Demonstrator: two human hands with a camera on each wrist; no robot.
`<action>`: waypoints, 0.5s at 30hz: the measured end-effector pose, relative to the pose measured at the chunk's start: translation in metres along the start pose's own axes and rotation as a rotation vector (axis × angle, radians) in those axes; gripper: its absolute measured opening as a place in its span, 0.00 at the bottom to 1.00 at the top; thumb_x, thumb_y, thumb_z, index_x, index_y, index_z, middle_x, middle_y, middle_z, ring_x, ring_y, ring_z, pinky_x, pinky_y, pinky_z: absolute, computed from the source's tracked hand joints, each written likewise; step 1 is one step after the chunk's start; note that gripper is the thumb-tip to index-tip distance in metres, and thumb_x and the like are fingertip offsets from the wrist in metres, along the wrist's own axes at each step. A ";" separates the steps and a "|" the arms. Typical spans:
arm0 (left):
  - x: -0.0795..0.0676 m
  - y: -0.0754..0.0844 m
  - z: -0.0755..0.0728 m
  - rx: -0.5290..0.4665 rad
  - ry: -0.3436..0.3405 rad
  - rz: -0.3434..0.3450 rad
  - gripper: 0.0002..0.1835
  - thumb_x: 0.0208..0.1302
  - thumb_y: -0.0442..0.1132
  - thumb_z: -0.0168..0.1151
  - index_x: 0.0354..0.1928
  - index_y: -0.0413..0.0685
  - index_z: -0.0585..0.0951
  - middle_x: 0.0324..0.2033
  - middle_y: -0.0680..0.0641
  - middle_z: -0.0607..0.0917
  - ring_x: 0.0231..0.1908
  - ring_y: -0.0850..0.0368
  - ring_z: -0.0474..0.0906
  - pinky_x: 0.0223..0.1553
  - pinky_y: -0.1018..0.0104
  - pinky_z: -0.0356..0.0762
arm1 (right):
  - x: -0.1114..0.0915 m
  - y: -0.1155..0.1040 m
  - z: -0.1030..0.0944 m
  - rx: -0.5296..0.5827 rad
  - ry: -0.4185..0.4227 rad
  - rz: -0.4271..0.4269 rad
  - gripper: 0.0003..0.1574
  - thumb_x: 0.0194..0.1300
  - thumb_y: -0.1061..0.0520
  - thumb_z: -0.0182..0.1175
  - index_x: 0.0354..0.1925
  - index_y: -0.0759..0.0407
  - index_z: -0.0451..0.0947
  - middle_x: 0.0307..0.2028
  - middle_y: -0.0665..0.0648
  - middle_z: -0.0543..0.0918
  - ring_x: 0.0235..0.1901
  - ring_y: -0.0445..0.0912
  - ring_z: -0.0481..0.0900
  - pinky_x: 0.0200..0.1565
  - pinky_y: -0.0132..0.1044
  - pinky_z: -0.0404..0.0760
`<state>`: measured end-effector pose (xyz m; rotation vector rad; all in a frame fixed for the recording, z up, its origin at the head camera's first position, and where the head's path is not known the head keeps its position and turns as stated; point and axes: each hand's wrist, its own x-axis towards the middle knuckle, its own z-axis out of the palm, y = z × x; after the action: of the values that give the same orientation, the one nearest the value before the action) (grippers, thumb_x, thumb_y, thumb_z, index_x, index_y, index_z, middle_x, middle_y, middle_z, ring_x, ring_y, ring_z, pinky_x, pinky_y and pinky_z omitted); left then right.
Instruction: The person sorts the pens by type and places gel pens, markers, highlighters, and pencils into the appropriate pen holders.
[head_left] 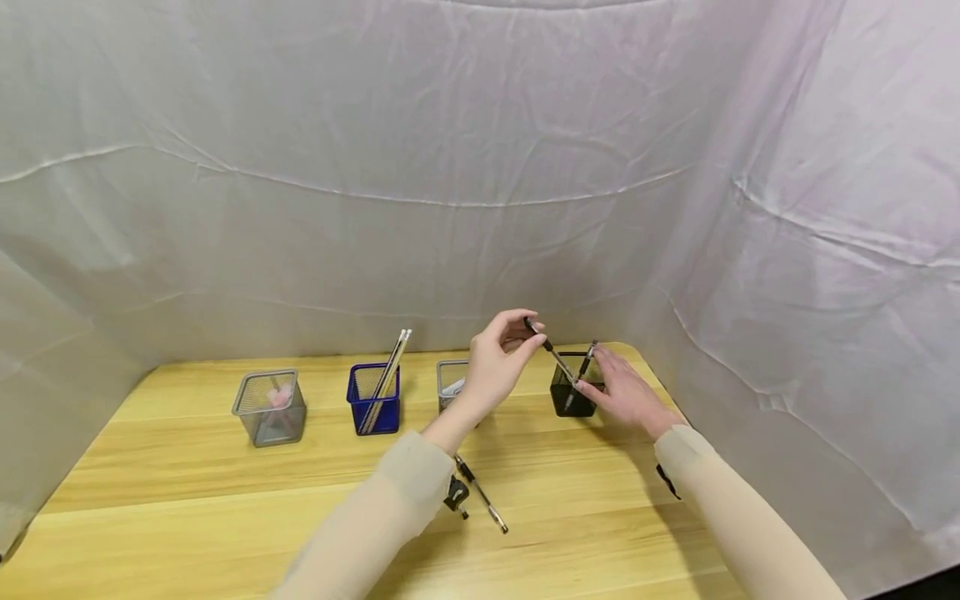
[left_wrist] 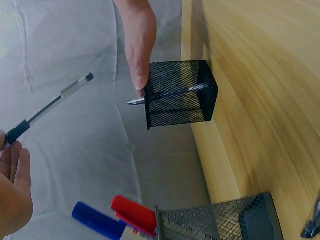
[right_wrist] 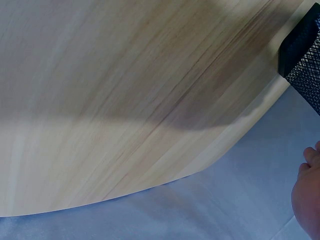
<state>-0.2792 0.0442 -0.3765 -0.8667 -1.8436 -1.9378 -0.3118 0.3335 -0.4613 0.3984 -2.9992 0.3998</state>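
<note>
My left hand pinches a black-gripped, clear-barrelled ballpoint pen, tilted down toward the black mesh pen holder. In the left wrist view, the held pen points toward the holder's open top side. Another pen stands slanted inside that holder. My right hand holds the black holder at its right side, thumb toward the front and fingers near the rear rim. Only part of the right hand and a corner of the holder show in the right wrist view.
On the table, a blue mesh holder contains pencils. A grey mesh holder at left has pink items. Another grey holder, partly behind my left arm, holds red and blue markers. A loose pen lies in front.
</note>
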 end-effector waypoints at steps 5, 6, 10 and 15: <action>0.012 -0.008 0.012 0.007 0.069 -0.042 0.17 0.70 0.31 0.67 0.59 0.40 0.80 0.48 0.39 0.88 0.48 0.50 0.86 0.52 0.66 0.85 | 0.000 -0.001 0.000 0.001 -0.004 0.008 0.63 0.76 0.23 0.44 0.82 0.70 0.44 0.81 0.71 0.49 0.78 0.70 0.49 0.77 0.64 0.49; 0.014 -0.010 0.015 0.013 0.078 -0.052 0.17 0.70 0.30 0.67 0.58 0.40 0.80 0.48 0.40 0.88 0.48 0.50 0.86 0.52 0.66 0.85 | 0.000 -0.001 0.000 0.000 -0.005 0.009 0.63 0.76 0.23 0.44 0.82 0.70 0.44 0.81 0.71 0.49 0.78 0.70 0.50 0.77 0.64 0.50; 0.020 -0.019 0.027 0.033 0.126 -0.114 0.16 0.69 0.30 0.68 0.57 0.40 0.81 0.47 0.42 0.89 0.47 0.52 0.87 0.50 0.69 0.85 | 0.001 -0.001 0.000 -0.001 -0.004 0.013 0.63 0.75 0.23 0.44 0.82 0.70 0.44 0.80 0.72 0.50 0.78 0.70 0.50 0.77 0.65 0.50; 0.023 -0.032 0.041 0.077 0.178 -0.214 0.15 0.69 0.29 0.68 0.56 0.40 0.83 0.46 0.43 0.89 0.45 0.53 0.87 0.48 0.72 0.85 | 0.001 0.000 0.002 0.000 -0.001 0.013 0.63 0.76 0.23 0.44 0.82 0.70 0.43 0.81 0.71 0.49 0.78 0.69 0.49 0.77 0.64 0.50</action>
<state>-0.3086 0.0922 -0.3881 -0.4722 -1.9552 -1.9796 -0.3134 0.3329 -0.4630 0.3795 -3.0047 0.4003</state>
